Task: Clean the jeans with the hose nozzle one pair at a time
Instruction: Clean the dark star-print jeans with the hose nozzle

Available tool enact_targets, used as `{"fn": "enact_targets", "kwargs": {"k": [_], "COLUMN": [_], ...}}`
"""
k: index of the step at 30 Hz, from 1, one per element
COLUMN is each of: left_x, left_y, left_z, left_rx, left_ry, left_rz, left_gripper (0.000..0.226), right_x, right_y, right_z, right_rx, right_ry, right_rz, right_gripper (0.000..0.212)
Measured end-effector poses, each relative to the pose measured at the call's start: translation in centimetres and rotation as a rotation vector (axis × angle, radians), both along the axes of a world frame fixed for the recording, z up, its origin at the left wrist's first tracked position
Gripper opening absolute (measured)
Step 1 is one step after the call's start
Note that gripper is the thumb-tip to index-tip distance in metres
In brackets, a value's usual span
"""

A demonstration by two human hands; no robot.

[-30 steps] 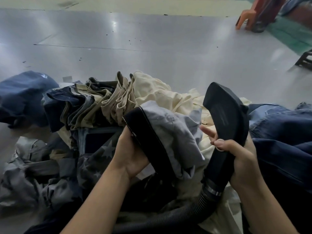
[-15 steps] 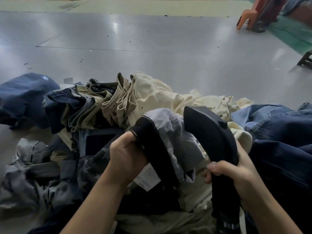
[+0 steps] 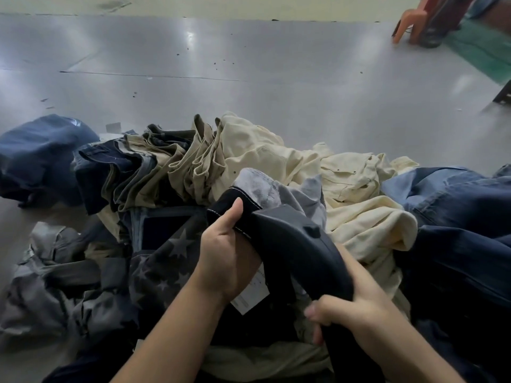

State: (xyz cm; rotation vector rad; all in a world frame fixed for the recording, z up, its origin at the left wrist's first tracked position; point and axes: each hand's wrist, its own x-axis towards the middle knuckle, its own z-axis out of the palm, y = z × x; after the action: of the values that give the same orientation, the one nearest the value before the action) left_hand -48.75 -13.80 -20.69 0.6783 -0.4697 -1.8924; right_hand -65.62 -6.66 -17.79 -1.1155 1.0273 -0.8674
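I see the dark jeans (image 3: 243,217) just below the middle of the view, their stitched hem bunched up with the pale grey inside (image 3: 262,189) turned out at about 12 o'clock from my left hand (image 3: 226,255). That hand grips the hem, thumb pressed along the top edge and fingers curled underneath, where a white paper tag (image 3: 253,295) hangs against the palm. At 3 o'clock from it, touching the fabric, lies the black hose nozzle (image 3: 301,244), its broad head pressed down on the jeans. My right hand (image 3: 356,313) is wrapped tight round the nozzle's neck at about 5 o'clock from the head, fingers closed over it.

Around the held pair the pile spreads over the counter (image 3: 276,78), a grey shiny sheet. At 9 o'clock lies a grey garment with star prints (image 3: 166,266); further out at 8 o'clock, crumpled grey cloth (image 3: 41,286). At 11 o'clock sit folded khaki and dark denim pieces (image 3: 154,172), and beyond them a dark blue bundle (image 3: 38,156). Cream trousers (image 3: 331,183) fill 1 to 2 o'clock, and blue denim (image 3: 456,217) lies at 3 o'clock. Far off at 1 o'clock stand orange chair legs (image 3: 409,26).
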Motion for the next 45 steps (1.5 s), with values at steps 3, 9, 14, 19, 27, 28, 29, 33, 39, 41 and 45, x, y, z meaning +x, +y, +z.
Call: {"fn": "enact_targets", "kwargs": {"k": [3, 9, 14, 19, 27, 28, 29, 33, 39, 41, 45], "left_x": [0.0, 0.0, 1.9, 1.9, -0.1, 0.0, 0.0, 0.1, -0.8, -0.7, -1.3], "left_y": [0.2, 1.0, 1.4, 1.0, 0.2, 0.0, -0.2, -1.0, -0.4, -0.4, 0.3], "left_z": [-0.5, -1.0, -1.0, -1.8, -0.3, -0.1, 0.1, -0.1, -0.4, -0.6, -1.4], "left_rx": [0.009, 0.023, -0.110, 0.005, -0.074, -0.082, -0.090, -0.088, -0.098, -0.079, -0.054], "left_ry": [0.018, 0.000, 0.313, 0.557, 0.143, 0.116, 0.095, 0.113, 0.142, 0.140, 0.140], "left_rz": [-0.047, -0.101, -0.101, 0.155, -0.051, -0.076, -0.100, -0.138, -0.246, -0.252, -0.306], "left_gripper": [0.055, 0.051, 0.047, 0.047, 0.065, 0.063, 0.062, 0.062, 0.062, 0.062, 0.059], "right_x": [0.4, -0.9, -3.6, -4.8, -4.2, -4.1, -4.0, -3.6, -2.5, -2.2, -1.5], "right_y": [-0.4, -2.7, -4.8, -3.8, -2.0, -1.5, -1.1, 0.1, 0.3, 0.0, -0.9], "right_z": [-0.4, -0.3, -0.9, -1.5, -0.3, 0.0, 0.2, 0.9, 1.0, 1.0, 0.9], "right_rx": [0.044, 0.119, 0.213, 0.104, -0.052, -0.063, -0.064, -0.088, -0.181, -0.180, -0.182], "right_ry": [-0.023, -0.091, -0.164, -0.164, -0.069, -0.047, -0.016, 0.168, 0.363, 0.338, 0.198], "right_rz": [-0.079, -0.319, -0.448, -0.466, -0.251, -0.177, -0.109, 0.055, 0.017, 0.001, -0.098], "right_gripper": [0.056, 0.021, 0.017, 0.033, 0.034, 0.044, 0.051, 0.061, 0.056, 0.050, 0.046]}}
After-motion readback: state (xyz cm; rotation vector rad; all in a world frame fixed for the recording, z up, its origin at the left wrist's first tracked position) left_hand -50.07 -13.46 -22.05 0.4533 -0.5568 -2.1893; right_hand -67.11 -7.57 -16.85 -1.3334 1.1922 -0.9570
